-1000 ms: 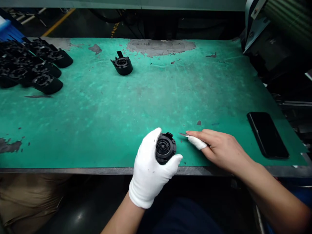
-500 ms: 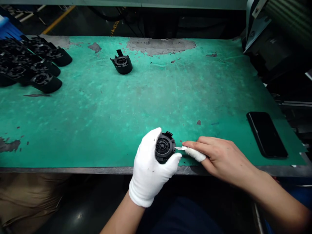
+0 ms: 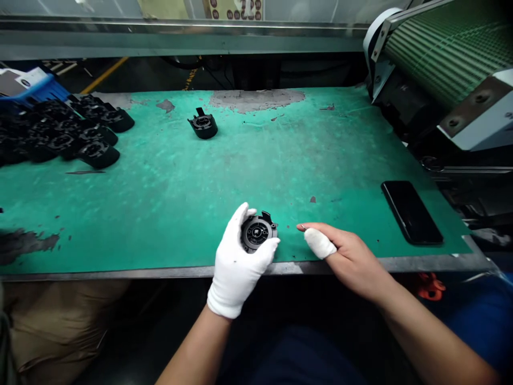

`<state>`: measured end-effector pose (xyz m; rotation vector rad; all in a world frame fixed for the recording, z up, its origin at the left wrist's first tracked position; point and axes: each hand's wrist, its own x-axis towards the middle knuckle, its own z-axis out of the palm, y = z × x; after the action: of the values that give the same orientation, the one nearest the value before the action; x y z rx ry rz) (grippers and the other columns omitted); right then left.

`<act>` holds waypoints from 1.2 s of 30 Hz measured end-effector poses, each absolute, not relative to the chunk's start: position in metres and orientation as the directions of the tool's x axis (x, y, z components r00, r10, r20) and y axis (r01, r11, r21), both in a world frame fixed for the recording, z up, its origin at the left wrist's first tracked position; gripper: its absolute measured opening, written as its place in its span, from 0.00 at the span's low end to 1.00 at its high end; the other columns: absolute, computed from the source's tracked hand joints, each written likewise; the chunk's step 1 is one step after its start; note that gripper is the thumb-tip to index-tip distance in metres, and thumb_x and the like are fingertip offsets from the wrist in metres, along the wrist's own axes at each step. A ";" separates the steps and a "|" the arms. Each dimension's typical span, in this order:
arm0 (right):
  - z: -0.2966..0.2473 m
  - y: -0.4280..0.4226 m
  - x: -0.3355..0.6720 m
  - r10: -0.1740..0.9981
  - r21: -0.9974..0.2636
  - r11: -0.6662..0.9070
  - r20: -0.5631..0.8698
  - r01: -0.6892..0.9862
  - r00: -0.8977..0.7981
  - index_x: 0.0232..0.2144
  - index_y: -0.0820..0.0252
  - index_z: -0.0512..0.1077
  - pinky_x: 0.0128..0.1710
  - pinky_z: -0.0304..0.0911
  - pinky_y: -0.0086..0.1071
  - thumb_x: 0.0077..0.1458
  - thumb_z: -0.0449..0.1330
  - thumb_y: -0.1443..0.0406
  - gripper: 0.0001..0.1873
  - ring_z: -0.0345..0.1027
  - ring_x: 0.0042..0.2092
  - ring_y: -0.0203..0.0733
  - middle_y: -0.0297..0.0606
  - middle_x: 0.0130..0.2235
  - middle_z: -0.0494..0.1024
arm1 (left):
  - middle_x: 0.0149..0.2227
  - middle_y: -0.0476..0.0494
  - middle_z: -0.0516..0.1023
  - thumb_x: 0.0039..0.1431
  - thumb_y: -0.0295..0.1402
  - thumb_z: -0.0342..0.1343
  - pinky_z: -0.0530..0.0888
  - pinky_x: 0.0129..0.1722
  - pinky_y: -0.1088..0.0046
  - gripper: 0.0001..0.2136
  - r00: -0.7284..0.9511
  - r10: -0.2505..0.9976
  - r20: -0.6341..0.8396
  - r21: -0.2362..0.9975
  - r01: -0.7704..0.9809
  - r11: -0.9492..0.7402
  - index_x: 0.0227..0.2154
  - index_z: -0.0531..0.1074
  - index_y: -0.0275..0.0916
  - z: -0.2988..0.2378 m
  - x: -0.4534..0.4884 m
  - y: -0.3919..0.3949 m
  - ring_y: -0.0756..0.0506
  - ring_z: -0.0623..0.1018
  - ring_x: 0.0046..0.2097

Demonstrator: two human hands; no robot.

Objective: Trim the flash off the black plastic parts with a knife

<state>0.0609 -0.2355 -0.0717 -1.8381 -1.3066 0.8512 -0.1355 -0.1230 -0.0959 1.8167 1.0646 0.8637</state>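
My left hand, in a white glove, is closed around a round black plastic part. The part's ringed face, with a square centre, is turned up toward me, and a tab sticks out at its far edge. To the right, my right hand is bare except for a white cover on the thumb. Its thumb and index finger pinch a small knife blade, mostly hidden now with only a sliver showing. A gap separates this blade from the black part.
A similar black part stands alone toward the back of the green mat. Many more black parts crowd the left, near a blue bin. A phone lies at right, below a green conveyor belt. Someone's trousered leg shows lower left.
My right hand has drawn the blade away from the black part and turned it, so less of it shows. The left hand has tilted the part slightly. The camera view has tipped upward.
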 end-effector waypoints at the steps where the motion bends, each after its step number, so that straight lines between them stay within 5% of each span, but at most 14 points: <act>1: -0.072 -0.238 0.056 0.949 -0.873 -0.250 -0.136 0.418 0.285 0.53 0.53 0.75 0.56 0.65 0.43 0.68 0.54 0.54 0.19 0.70 0.57 0.51 0.42 0.55 0.78 | 0.59 0.38 0.72 0.56 0.44 0.65 0.72 0.64 0.58 0.35 0.400 0.910 0.110 0.931 0.280 -0.236 0.64 0.59 0.43 -0.093 -0.138 -0.125 0.41 0.75 0.59; 6: -0.073 -0.253 0.026 0.932 -0.954 -0.300 -0.292 0.004 0.214 0.62 0.49 0.67 0.44 0.69 0.33 0.63 0.63 0.55 0.27 0.70 0.39 0.38 0.33 0.39 0.74 | 0.60 0.39 0.72 0.57 0.42 0.65 0.75 0.61 0.63 0.33 0.419 0.908 0.013 0.990 0.123 -0.070 0.64 0.61 0.45 -0.079 -0.147 -0.143 0.41 0.75 0.60; 9: -0.081 -0.263 0.014 0.960 -0.963 -0.228 -0.247 -0.143 0.132 0.66 0.40 0.61 0.49 0.67 0.33 0.60 0.67 0.60 0.36 0.68 0.43 0.36 0.32 0.43 0.70 | 0.60 0.40 0.73 0.57 0.42 0.65 0.76 0.58 0.69 0.32 0.456 0.889 -0.043 0.998 0.064 0.015 0.63 0.62 0.47 -0.073 -0.149 -0.155 0.42 0.75 0.60; 12: -0.091 -0.271 0.011 0.983 -0.992 -0.112 -0.118 -0.049 0.138 0.64 0.34 0.64 0.48 0.67 0.34 0.60 0.67 0.61 0.33 0.67 0.45 0.37 0.34 0.49 0.69 | 0.59 0.42 0.73 0.57 0.44 0.65 0.77 0.57 0.72 0.32 0.498 0.861 -0.108 0.994 0.051 0.095 0.63 0.63 0.49 -0.069 -0.149 -0.161 0.43 0.76 0.59; 17: -0.103 -0.280 0.016 0.983 -0.981 0.061 0.091 0.184 0.160 0.62 0.35 0.66 0.39 0.69 0.31 0.59 0.68 0.60 0.32 0.69 0.38 0.38 0.33 0.42 0.74 | 0.56 0.42 0.77 0.60 0.49 0.61 0.79 0.55 0.69 0.28 0.528 0.813 -0.244 0.969 0.166 0.184 0.61 0.66 0.48 -0.062 -0.146 -0.157 0.42 0.79 0.55; 19: -0.104 -0.283 0.018 0.982 -0.970 0.065 0.103 0.235 0.155 0.62 0.40 0.66 0.39 0.69 0.31 0.58 0.68 0.60 0.31 0.71 0.38 0.39 0.35 0.44 0.76 | 0.55 0.42 0.78 0.62 0.52 0.56 0.79 0.56 0.65 0.26 0.535 0.791 -0.298 0.952 0.233 0.200 0.59 0.68 0.48 -0.062 -0.145 -0.156 0.41 0.79 0.54; 22: -0.102 -0.285 0.019 0.985 -0.977 -0.008 0.028 0.211 0.168 0.59 0.47 0.67 0.35 0.65 0.30 0.59 0.67 0.60 0.27 0.66 0.30 0.36 0.30 0.33 0.74 | 0.56 0.42 0.77 0.66 0.54 0.47 0.75 0.61 0.59 0.25 0.546 0.764 -0.344 0.934 0.285 0.216 0.59 0.69 0.49 -0.065 -0.149 -0.159 0.41 0.79 0.55; 29: -0.100 -0.283 -0.017 0.889 -0.872 -0.235 -0.372 -0.430 0.268 0.50 0.55 0.67 0.29 0.53 0.28 0.58 0.68 0.53 0.23 0.53 0.28 0.32 0.24 0.27 0.63 | 0.65 0.42 0.67 0.63 0.59 0.46 0.68 0.67 0.52 0.32 0.529 0.840 -0.122 0.921 0.376 -0.103 0.64 0.62 0.49 -0.085 -0.169 -0.180 0.37 0.70 0.64; 33: -0.114 -0.285 -0.043 0.849 -0.844 -0.290 -0.444 -0.451 0.286 0.52 0.54 0.66 0.31 0.55 0.30 0.58 0.67 0.52 0.25 0.55 0.29 0.34 0.25 0.28 0.65 | 0.57 0.45 0.74 0.66 0.49 0.52 0.72 0.62 0.59 0.19 0.504 0.862 0.053 0.830 0.458 -0.319 0.55 0.71 0.49 -0.097 -0.170 -0.178 0.41 0.75 0.58; 36: -0.127 -0.299 -0.049 0.875 -0.882 -0.281 -0.397 -0.377 0.277 0.60 0.50 0.60 0.37 0.60 0.33 0.62 0.62 0.51 0.29 0.62 0.34 0.38 0.30 0.33 0.69 | 0.53 0.47 0.77 0.65 0.41 0.57 0.62 0.69 0.55 0.13 0.582 0.791 0.188 0.680 0.504 -0.532 0.50 0.73 0.47 -0.101 -0.165 -0.172 0.43 0.74 0.58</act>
<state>-0.0486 -0.2987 -0.1271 -1.3480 -0.5138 1.3218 -0.1651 -0.1722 -0.1005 2.2391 1.0270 0.6546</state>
